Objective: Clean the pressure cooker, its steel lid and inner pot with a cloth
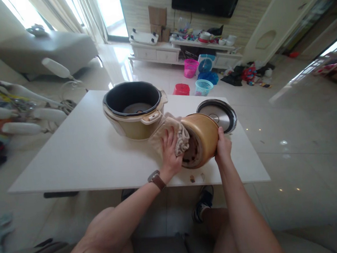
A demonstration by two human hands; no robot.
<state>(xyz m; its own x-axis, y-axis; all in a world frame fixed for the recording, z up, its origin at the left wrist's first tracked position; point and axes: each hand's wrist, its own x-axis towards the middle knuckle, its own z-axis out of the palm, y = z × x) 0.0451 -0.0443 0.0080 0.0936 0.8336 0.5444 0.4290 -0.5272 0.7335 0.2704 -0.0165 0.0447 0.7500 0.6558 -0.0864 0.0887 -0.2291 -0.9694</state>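
Note:
A golden inner pot (206, 133) is tilted on its side over the table, its stained underside turned toward my left hand. My right hand (223, 145) grips the pot by its rim on the right. In my left hand (171, 154) is a bunched beige cloth (169, 130), pressed at the edge of the pot's base. Behind my left hand stands the rice cooker body (133, 127), its dark cavity facing up. A round lid (222, 116) lies behind the pot, partly hidden by it.
The white table (79, 158) carries small dark crumbs (192, 178) near its front edge. Beyond it on the floor are a red bucket (181, 89), a light-blue basket (203, 87) and a pink basket (191, 67). A floor lamp with white shades (24, 128) stands at left.

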